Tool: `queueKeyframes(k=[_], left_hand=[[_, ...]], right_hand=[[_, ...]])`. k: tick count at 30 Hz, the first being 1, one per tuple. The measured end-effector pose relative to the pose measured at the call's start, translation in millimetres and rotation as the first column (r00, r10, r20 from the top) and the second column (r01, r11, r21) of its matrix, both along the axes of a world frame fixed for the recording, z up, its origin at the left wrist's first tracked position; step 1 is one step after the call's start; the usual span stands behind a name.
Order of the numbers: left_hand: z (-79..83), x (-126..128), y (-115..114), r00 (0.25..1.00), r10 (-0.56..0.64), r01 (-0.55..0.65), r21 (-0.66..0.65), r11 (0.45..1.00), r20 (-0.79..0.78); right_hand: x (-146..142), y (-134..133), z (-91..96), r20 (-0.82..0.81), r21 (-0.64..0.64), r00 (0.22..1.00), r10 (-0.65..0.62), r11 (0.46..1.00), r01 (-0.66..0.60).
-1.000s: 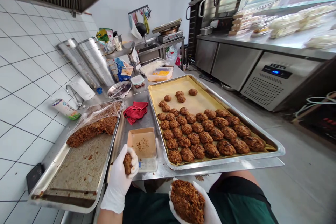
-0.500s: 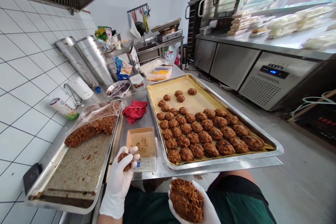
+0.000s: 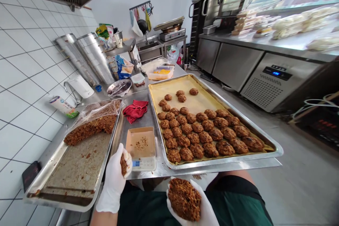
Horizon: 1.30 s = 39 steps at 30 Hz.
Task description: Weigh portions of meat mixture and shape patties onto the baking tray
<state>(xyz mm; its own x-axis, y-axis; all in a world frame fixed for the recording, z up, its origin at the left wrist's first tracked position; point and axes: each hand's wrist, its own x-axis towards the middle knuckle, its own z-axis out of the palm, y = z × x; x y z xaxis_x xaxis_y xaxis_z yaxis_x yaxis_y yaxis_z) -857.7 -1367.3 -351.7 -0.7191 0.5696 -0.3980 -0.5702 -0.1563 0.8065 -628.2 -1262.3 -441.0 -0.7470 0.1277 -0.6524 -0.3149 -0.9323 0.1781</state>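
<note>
In a white glove, my left hand (image 3: 116, 166) curls its fingers around a small lump of brown mixture (image 3: 124, 165), just left of the scale. My right hand (image 3: 202, 203), gloved too, cups a much larger lump of the same mixture (image 3: 184, 198) over my lap. A digital scale (image 3: 144, 163) reads 0.0 and carries a square paper tray (image 3: 132, 137) with crumbs in it. To the right, a big metal tray (image 3: 221, 160) lined with yellowish paper bears rows of brown mixture balls (image 3: 197, 151). On the left, a second tray (image 3: 76, 169) contains the bulk mixture (image 3: 87, 130), partly under plastic film.
Beyond the scale lies a red cloth (image 3: 135, 111). Further back are a film-covered bowl (image 3: 119, 88), a plastic box with yellow contents (image 3: 160, 72) and a blue bag (image 3: 123, 67). A dark phone-like slab (image 3: 31, 176) leans near the tiled wall.
My left hand has drawn slightly left and down from the scale, its fingers folding closer round the small lump. My right hand still cups the large lump. The view has shifted slightly.
</note>
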Motion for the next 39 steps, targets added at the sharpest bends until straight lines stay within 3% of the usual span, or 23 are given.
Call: queueKeyframes(k=[3,9,12,15,19,24,28,31,35,39], left_hand=[[0.4,-1,-6,0.989,-0.145,0.145,0.022,0.989,-0.001],[-10.8,-3,-8,0.999,-0.003,0.002,0.049,0.999,0.033],[-8.8,3,-8,1.0,-0.014,0.013,0.093,0.996,0.014],[-5.6,9,-9,0.996,-0.063,0.063,0.004,0.998,-0.062],[-5.0,11,-11,0.985,-0.045,0.033,-0.077,0.996,-0.166],[-11.2,11,-3,0.994,-0.095,0.097,0.025,0.995,-0.058],[-19.7,17,6,0.997,-0.055,0.051,-0.064,0.997,-0.058],[-14.3,20,6,0.997,-0.066,0.063,-0.058,0.996,-0.051],[-3.2,17,-3,0.981,-0.188,0.186,-0.04,0.982,-0.042],[-10.5,11,-8,0.995,-0.094,0.092,0.047,0.995,0.042]], right_hand=[[3,2,-6.9,-0.034,-0.039,0.999,-0.006,0.999,0.004],[4,0,-11.8,-0.055,-0.04,0.998,-0.015,0.999,0.013],[2,1,-11.8,-0.041,-0.054,0.999,-0.004,0.999,0.001],[2,2,-12.8,-0.048,-0.054,0.999,-0.005,0.999,0.003],[2,3,-13.8,-0.047,-0.06,0.999,-0.008,0.998,0.006],[3,2,-15.1,-0.05,-0.065,0.999,0.003,0.998,-0.006],[4,2,-20.8,-0.046,-0.065,0.999,0.004,0.998,-0.007],[6,3,-26.4,-0.065,-0.053,0.998,0.014,0.998,-0.018],[6,4,-30.0,-0.082,-0.045,0.997,0.007,0.999,-0.011],[5,3,-25.5,-0.076,-0.04,0.997,0.012,0.999,-0.015]])
